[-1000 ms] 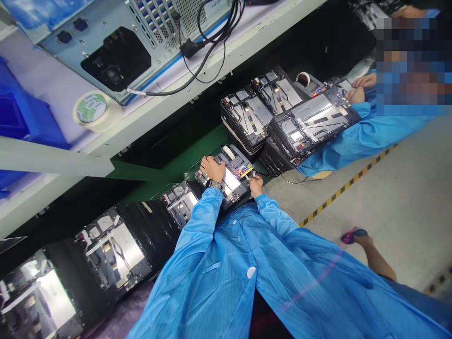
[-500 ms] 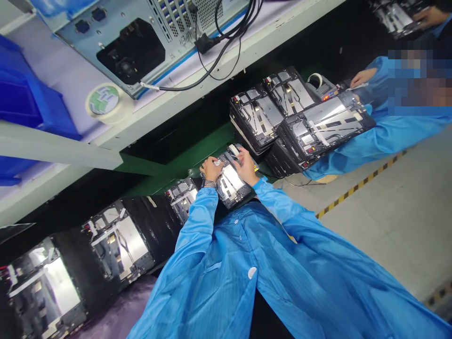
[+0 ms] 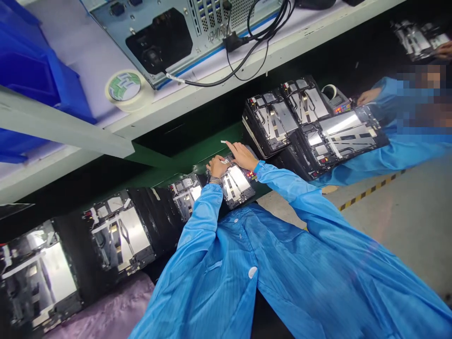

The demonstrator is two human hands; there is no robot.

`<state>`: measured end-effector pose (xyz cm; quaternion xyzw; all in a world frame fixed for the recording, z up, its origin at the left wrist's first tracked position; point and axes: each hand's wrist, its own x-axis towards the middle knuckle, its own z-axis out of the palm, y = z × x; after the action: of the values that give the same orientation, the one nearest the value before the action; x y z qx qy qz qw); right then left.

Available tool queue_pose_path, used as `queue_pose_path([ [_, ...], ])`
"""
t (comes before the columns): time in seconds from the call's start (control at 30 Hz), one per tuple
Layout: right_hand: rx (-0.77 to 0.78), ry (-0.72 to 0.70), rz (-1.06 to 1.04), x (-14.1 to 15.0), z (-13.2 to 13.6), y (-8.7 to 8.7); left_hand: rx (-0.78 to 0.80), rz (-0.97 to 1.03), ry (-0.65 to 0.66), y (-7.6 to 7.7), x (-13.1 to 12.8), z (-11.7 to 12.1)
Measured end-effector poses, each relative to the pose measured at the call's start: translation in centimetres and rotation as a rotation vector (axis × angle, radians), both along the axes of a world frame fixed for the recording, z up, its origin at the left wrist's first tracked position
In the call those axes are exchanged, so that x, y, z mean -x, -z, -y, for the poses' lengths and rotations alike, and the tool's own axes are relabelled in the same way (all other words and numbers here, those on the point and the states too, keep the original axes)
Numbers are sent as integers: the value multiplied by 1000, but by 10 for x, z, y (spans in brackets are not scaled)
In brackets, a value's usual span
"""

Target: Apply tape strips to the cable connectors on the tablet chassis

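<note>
The electronic unit (image 3: 236, 184) has a smooth, glossy metal plate framed by darker, plastic-looking parts. The stacked units (image 3: 278, 121) show the same bright metal above dark sides. The white strip (image 3: 223, 141) at the right hand (image 3: 243, 155) appears matt and paper-like. The coat (image 3: 212, 287) is thin blue cloth, finely ribbed, with a slight sheen; its button (image 3: 253, 272) is smooth white plastic. The computer case (image 3: 197, 49) is satin metal, partly perforated. The bin (image 3: 31, 70) is semi-gloss plastic. The tape roll (image 3: 130, 92) looks matt. The bench (image 3: 176, 160) is smooth green; the purple cloth (image 3: 113, 301) is wrinkled.
</note>
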<state>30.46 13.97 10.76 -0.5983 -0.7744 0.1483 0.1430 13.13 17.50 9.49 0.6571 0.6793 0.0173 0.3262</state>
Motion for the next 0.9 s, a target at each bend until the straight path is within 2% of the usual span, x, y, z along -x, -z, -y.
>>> queue_pose_path([
  [0.1,3,-5,-23,-1,-4,-2,14,4,-12,-1,-1,-1],
  [0.2,35,61,-167,-6,-10,-5,23,0,-21,-1,-1,-2],
  [0.33,283,110,-332,-16,-19,-12,16,9,-15,1,1,-3],
  [0.43,446,17,-239,-13,-26,-20,19,23,-10,3,2,-4],
  [0.53,532,-64,-65,-2,-37,-29,26,21,-6,2,2,-5],
  [0.67,562,-139,119,15,-51,-41,27,14,-6,-2,2,-5],
  [0.8,599,-181,190,26,-58,-48,28,17,-1,-4,2,-5],
  [0.9,601,-184,213,29,-60,-48,26,26,7,-3,4,-5],
])
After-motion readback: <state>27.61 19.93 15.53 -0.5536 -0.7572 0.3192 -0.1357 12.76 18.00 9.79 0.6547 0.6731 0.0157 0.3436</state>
